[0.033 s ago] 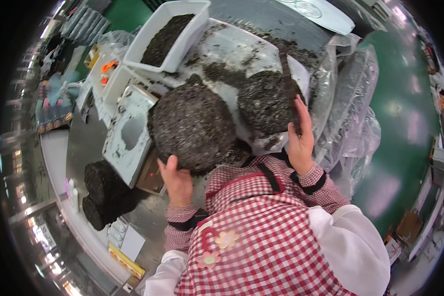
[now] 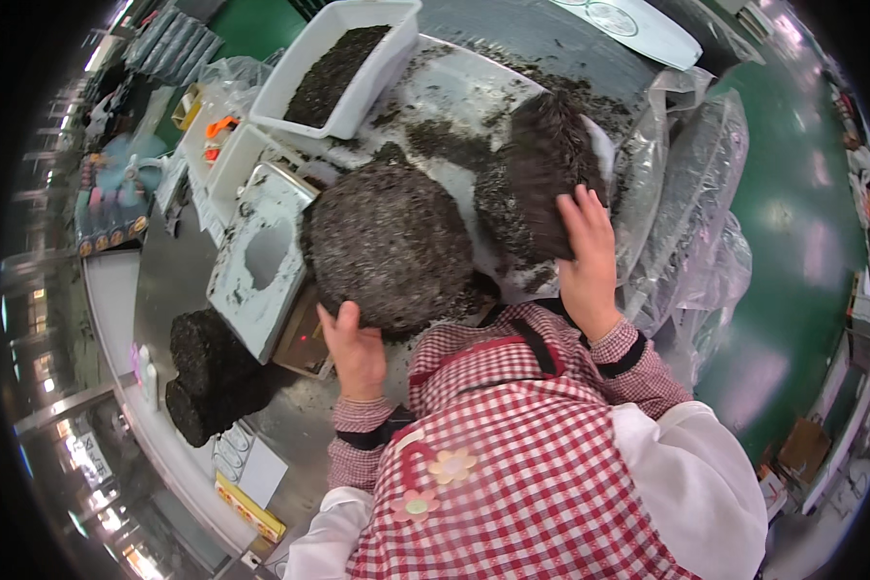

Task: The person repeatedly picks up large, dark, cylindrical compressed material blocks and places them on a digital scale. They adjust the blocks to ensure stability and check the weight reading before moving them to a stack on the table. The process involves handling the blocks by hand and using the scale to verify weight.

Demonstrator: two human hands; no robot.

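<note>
While the right hand (image 2: pixel 590 256) grips a dark slab (image 2: pixel 543 159) at its lower right edge, the slab leans up and looks a bit blurry, right of the middle at the top. The right fingers are closed on it, with the tips on the side we can see. Behind the slab, a smaller dark clump (image 2: pixel 496 208) peeks out on the left.

The left hand (image 2: pixel 355 353) is below the middle, at the lower left edge of a big round dark cake (image 2: pixel 387 242). Its fingers are a little bent and spread. I cannot tell if they grip the cake or just touch it. The cake sits in the middle of the frame, rough on top.

A white tub (image 2: pixel 377 92) with dark crumbs (image 2: pixel 336 77) in it stands at the upper left. Beside the cake on its left, a pale board (image 2: pixel 230 314) with a grey patch is tilted, and a brown box (image 2: pixel 304 338) with a tiny red light is next to it. Two more dark lumps (image 2: pixel 208 358) lie on the grey desk (image 2: pixel 295 435) at the lower left. Big clear bags (image 2: pixel 681 193) lie on the right side.
</note>
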